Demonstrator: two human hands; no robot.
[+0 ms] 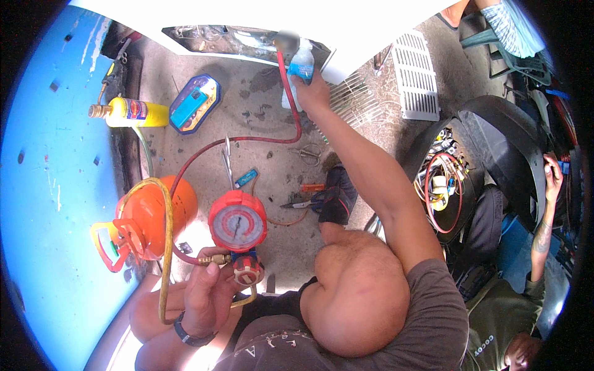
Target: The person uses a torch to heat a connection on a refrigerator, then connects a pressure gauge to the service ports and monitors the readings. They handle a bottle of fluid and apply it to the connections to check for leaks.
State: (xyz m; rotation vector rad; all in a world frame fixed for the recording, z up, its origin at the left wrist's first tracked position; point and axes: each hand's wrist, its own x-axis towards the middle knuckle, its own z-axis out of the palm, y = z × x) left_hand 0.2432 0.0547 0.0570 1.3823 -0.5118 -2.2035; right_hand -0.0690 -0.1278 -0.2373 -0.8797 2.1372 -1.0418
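My left hand (210, 298) is closed around the brass hose fitting and lower body of a red pressure gauge (237, 222), whose round dial faces up. A red hose (229, 141) runs from that fitting in a curve up to an opening in a white appliance (247, 13). A yellow hose (167, 253) loops from the gauge toward an orange gas cylinder (162, 216) with a handle, at the left. My right arm reaches far forward. At its end my right hand (311, 93) grips a clear plastic bottle (303, 62) with a blue label, close to the red hose's far end.
A yellow gas canister (139, 113) and a tray (207, 86) with a teal box lie left. Pliers (300, 204), scissors (308, 154) and a lighter (246, 179) are on the floor. Right stand a white grille (416, 74), a black tool bag (476, 130) and another person's arm (542, 229).
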